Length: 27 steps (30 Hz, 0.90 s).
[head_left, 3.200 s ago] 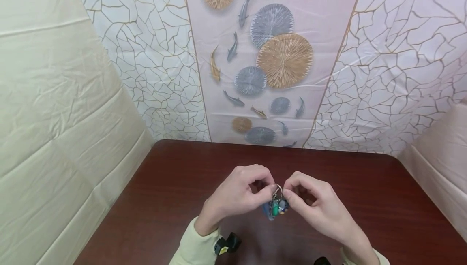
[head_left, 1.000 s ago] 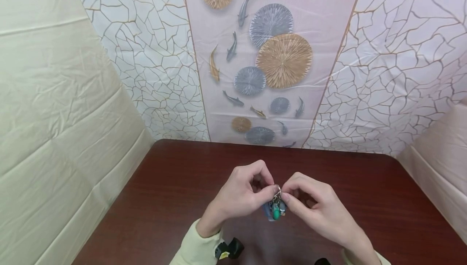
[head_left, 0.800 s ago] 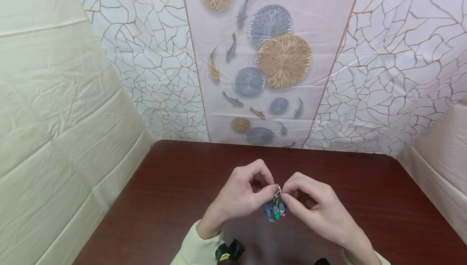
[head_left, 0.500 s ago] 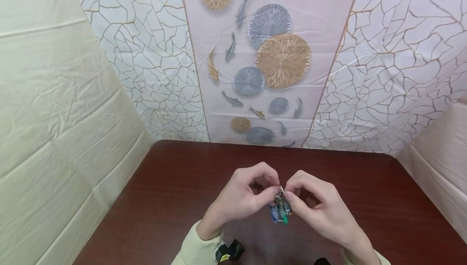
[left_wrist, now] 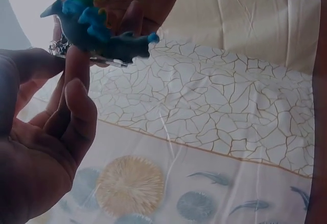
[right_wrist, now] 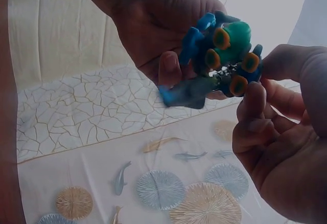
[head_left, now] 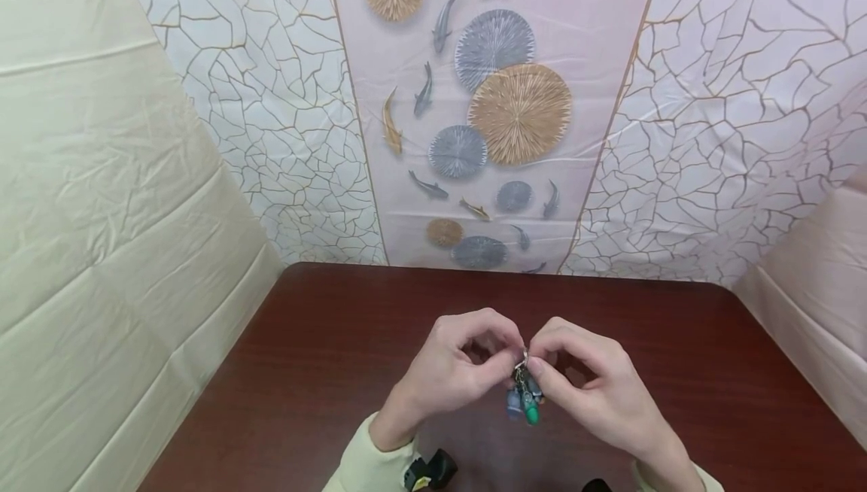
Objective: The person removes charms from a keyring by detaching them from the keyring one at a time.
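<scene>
Both hands meet above the dark wooden table [head_left: 325, 356]. A small metal key ring [head_left: 521, 362] is pinched between the left hand [head_left: 455, 368] and the right hand [head_left: 588, 387]. Below the ring hangs a cluster of little toy charms [head_left: 524, 399], blue, grey and green with orange spots. In the right wrist view the charms [right_wrist: 214, 60] sit between the two hands, blue fish shapes around a green one. The left wrist view shows the same charms [left_wrist: 92, 24] above the left fingers [left_wrist: 76, 96].
Patterned cloth with fish and round discs [head_left: 518, 112] hangs behind the table. Plain cream sheets cover the left side [head_left: 101, 214] and right side [head_left: 813, 281]. Pale yellow sleeves [head_left: 369, 466] and a black wrist-mounted device [head_left: 430, 471] show at the bottom edge.
The hands have stayed together on the ring and sunk slightly. The charms have swung from a bunched clump to hang lower and straighter beneath the ring.
</scene>
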Motion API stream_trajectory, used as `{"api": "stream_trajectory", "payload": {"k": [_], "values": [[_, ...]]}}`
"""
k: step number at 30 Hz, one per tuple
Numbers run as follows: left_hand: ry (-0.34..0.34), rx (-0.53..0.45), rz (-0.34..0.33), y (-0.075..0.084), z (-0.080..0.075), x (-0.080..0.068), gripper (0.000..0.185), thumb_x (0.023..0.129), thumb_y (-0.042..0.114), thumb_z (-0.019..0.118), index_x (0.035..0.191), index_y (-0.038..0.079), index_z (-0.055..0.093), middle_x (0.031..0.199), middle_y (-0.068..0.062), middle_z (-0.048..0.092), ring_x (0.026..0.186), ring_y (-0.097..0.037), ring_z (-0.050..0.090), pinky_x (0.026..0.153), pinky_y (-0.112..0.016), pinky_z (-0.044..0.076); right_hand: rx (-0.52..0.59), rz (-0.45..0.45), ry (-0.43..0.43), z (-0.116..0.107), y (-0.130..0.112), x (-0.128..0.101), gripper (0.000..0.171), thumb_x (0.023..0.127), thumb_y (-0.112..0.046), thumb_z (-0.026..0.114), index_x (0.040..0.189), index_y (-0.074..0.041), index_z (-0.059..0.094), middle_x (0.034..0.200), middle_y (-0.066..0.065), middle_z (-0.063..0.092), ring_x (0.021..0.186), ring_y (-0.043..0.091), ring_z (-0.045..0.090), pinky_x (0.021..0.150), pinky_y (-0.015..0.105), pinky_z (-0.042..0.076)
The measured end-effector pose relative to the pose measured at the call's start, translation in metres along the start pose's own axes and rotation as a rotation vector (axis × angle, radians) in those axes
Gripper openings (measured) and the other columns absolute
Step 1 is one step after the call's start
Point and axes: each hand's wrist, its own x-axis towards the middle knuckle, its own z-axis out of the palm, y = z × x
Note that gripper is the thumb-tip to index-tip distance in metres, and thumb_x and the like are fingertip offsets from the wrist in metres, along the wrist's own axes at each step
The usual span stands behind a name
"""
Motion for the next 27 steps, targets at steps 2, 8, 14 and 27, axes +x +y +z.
{"api": "stream_trajectory", "payload": {"k": [2,8,14,27], "values": [[-0.009,0.042,0.017,-0.0001,-0.0004,0.0001,0.014,0.086,-0.007,0.062,0.091,0.006,0.063,0.070,-0.006,0.066,0.057,-0.003,0.061,0.047,-0.017,0.049,-0.004,0.003,0.008,0.0003,-0.0006,-0.0002,0.025,0.079,0.021,0.063,0.090,-0.001,0.061,0.081,0.003,0.057,0.067,0.006,0.051,0.048,0.015,0.040],[-0.053,0.129,0.069,0.0014,-0.0031,0.0003,0.016,0.085,-0.005,0.063,0.090,0.009,0.063,0.068,-0.001,0.064,0.060,0.005,0.054,0.048,-0.012,0.043,-0.002,0.003,0.012,0.0007,-0.0012,-0.0010,0.026,0.078,0.022,0.062,0.090,-0.001,0.061,0.081,0.003,0.055,0.068,0.005,0.049,0.047,0.015,0.038],[-0.119,0.089,0.036,0.0029,-0.0067,-0.0009,0.012,0.088,-0.003,0.063,0.092,0.007,0.061,0.067,-0.002,0.067,0.059,0.005,0.062,0.048,-0.012,0.047,0.027,-0.034,-0.010,0.0008,-0.0013,0.0001,0.024,0.079,0.020,0.062,0.090,0.000,0.061,0.081,0.003,0.055,0.068,0.005,0.049,0.048,0.013,0.038],[-0.060,0.046,-0.036,0.0029,-0.0050,-0.0027,0.015,0.086,-0.005,0.062,0.086,0.008,0.055,0.061,-0.005,0.067,0.052,0.007,0.057,0.042,-0.016,0.047,0.019,-0.101,-0.049,0.0018,-0.0056,0.0058,0.019,0.080,0.017,0.063,0.090,0.000,0.062,0.081,0.004,0.055,0.074,0.007,0.051,0.053,0.012,0.038]]}}
